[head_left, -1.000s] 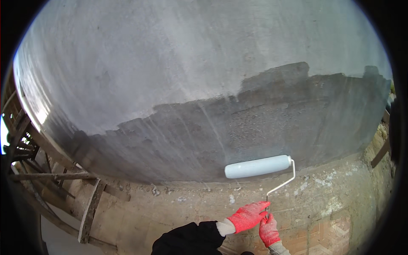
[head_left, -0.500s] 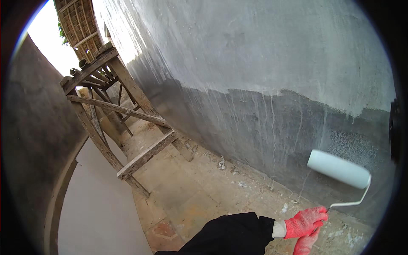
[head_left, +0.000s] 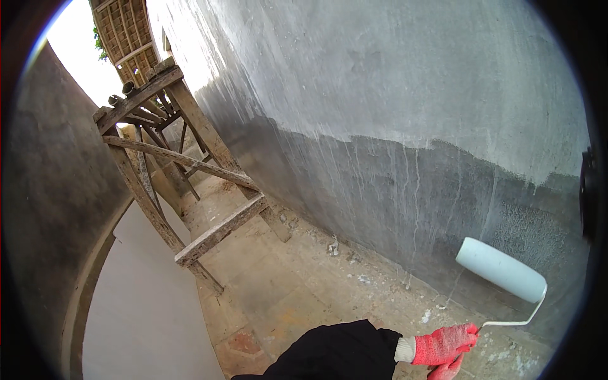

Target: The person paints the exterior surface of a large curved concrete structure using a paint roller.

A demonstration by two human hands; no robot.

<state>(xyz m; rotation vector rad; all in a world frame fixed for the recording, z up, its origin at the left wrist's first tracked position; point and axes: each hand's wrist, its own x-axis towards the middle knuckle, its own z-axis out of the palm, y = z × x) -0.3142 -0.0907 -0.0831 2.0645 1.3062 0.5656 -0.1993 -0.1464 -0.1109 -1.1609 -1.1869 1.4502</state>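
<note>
A paint roller with a pale, thick sleeve on a white bent wire frame is at the lower right. Its sleeve lies before the dark lower part of the grey wall; whether it touches cannot be made out. My left hand, in a red glove with a white cuff, is closed round the handle just below the wire. Lower on the same handle, my right hand is also red-gloved and closed, partly cut off by the lower edge. A black sleeve covers my left forearm. Most of the handle is hidden by the gloves.
A wooden trestle scaffold stands in the passage to the left. The concrete floor has white paint splashes along the wall's foot. On the far left rises a curved dark wall with a white lower panel.
The roller has moved a little down and left in the picture, along with both hands. Both hands keep their hold on the handle. The view has shifted slightly.
</note>
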